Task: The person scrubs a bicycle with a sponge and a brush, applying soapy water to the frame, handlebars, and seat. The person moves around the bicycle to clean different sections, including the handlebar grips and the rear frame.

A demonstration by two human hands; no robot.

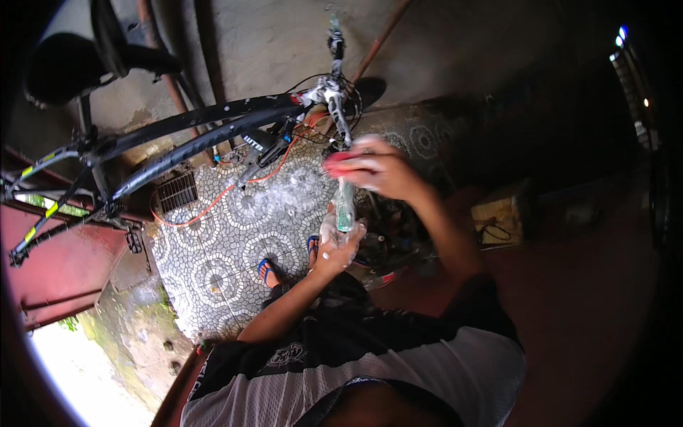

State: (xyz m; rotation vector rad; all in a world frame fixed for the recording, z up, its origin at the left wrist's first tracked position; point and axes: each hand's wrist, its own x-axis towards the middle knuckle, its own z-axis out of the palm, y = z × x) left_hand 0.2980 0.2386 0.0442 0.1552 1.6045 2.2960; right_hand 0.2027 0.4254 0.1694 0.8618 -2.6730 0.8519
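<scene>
A black bicycle [206, 117] stands to my left, with white suds over its stem and handlebar [337, 114]. The handlebar's near end carries a pale green grip [345, 205]. My left hand [339, 245], flecked with foam, is closed around the lower end of that grip. In my right hand [388, 171] is a red sponge [341, 164], pressed to the bar just beyond the grip; this hand is slightly blurred by motion. At the far end of the bar another pale green grip [334, 23] shows.
Foam [284, 196] lies on the patterned tile floor [235, 263]. A thin orange hose [206, 213] curves past a drain grate [176, 191]. At the right sits a cardboard box [498, 217]. A concrete wall [441, 57] rises behind the bicycle; the right side is dark.
</scene>
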